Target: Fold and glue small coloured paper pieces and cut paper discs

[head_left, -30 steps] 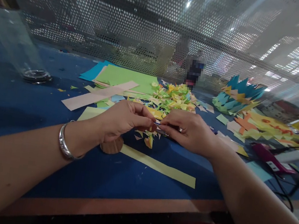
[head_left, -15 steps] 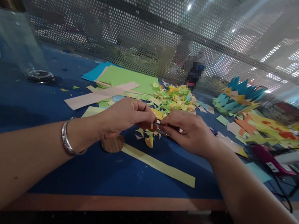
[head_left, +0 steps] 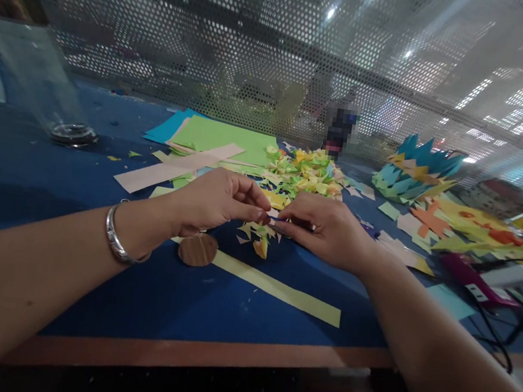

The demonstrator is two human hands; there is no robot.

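Both hands meet fingertip to fingertip over the table, pinching one small paper piece [head_left: 271, 221], pale and mostly covered by the fingers. My left hand [head_left: 222, 202], with a silver bangle on its wrist, closes thumb and forefinger on its left end. From the other side my right hand [head_left: 327, 229] pinches it too. Under the left hand lies a round brown wooden disc [head_left: 198, 249], resting on a long pale yellow paper strip [head_left: 279, 283]. Just beyond the fingers is a heap of small folded paper shapes [head_left: 310, 171] in yellow and green.
Green paper sheets [head_left: 235, 138] and a pale pink strip [head_left: 178, 167] lie behind my left hand. A clear glass jar [head_left: 38, 64] stands at left. On the right are a spiky blue paper crown [head_left: 419, 168], cut paper, a purple power strip [head_left: 476, 285] and cables.
My left fingers have shifted slightly and their grip looks changed. The yellow bit that hung under the fingertips no longer shows, and more of the wooden disc is visible.
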